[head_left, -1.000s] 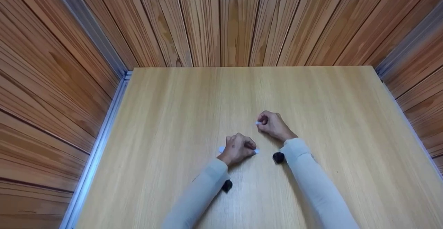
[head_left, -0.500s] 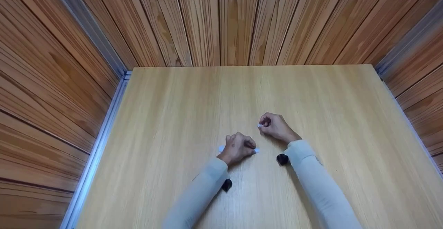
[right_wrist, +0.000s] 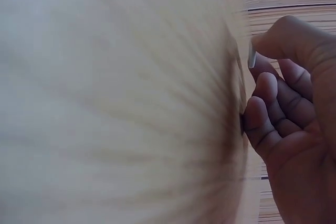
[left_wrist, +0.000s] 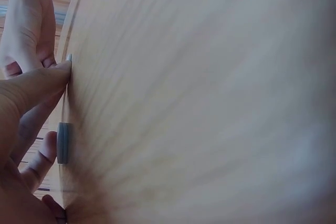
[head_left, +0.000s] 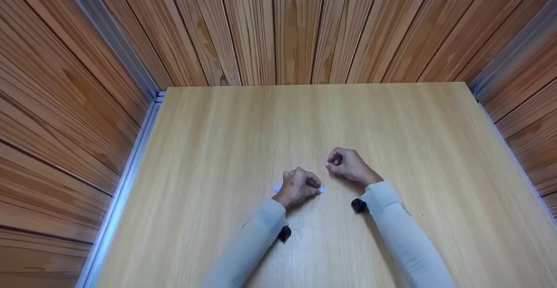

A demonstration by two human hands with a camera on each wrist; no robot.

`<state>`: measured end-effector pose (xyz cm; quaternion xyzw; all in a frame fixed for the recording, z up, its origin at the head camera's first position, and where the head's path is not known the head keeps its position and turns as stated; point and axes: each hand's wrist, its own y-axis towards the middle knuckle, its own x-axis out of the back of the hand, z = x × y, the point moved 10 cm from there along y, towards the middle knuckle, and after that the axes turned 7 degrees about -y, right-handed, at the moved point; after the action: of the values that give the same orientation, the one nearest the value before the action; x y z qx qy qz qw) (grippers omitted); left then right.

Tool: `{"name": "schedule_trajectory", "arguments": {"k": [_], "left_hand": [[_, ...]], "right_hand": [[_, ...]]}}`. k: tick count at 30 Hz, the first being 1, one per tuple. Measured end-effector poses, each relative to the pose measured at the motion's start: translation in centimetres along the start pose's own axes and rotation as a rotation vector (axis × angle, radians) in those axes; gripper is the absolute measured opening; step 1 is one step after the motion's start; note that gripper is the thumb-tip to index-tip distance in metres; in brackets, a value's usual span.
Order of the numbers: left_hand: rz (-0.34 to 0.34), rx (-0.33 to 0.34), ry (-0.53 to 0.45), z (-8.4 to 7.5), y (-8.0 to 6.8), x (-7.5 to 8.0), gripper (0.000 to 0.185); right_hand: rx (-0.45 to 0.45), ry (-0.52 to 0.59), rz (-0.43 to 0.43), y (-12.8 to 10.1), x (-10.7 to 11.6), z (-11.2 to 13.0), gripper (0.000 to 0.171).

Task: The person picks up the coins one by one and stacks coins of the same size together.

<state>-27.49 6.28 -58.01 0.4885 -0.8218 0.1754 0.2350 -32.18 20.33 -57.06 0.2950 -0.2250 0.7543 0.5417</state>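
Observation:
My left hand (head_left: 298, 187) is low over the table, its thumb and index fingertips pinching a small white flat piece (head_left: 322, 189). In the left wrist view only a thin edge of that piece (left_wrist: 69, 57) shows past the thumb. A pale two-layered round disc (left_wrist: 63, 143) lies by the other fingers; the head view shows white (head_left: 277, 188) at this hand's left side. Farther back and to the right, my right hand (head_left: 349, 165) pinches another small white piece (head_left: 328, 164) between thumb and index finger. Its other fingers curl close to the tabletop in the right wrist view.
A light wooden table (head_left: 226, 140) spreads under both hands. Wood-plank walls (head_left: 296, 31) rise behind it and at both sides, with a metal rail (head_left: 119, 192) along the left edge. Black wrist cameras (head_left: 358, 205) hang beneath the sleeves.
My right hand has drawn back toward the near side and slightly to the right, still pinching its white piece. The left hand has stayed in place.

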Motion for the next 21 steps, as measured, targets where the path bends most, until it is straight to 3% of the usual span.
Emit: {"name": "schedule_trajectory", "arguments": {"k": [21], "left_hand": [[0.013,0.003,-0.010,0.1,0.1,-0.1,0.013]], "right_hand": [[0.004,0.040,0.015,-2.5,-0.5,0.6,0.010]]}}
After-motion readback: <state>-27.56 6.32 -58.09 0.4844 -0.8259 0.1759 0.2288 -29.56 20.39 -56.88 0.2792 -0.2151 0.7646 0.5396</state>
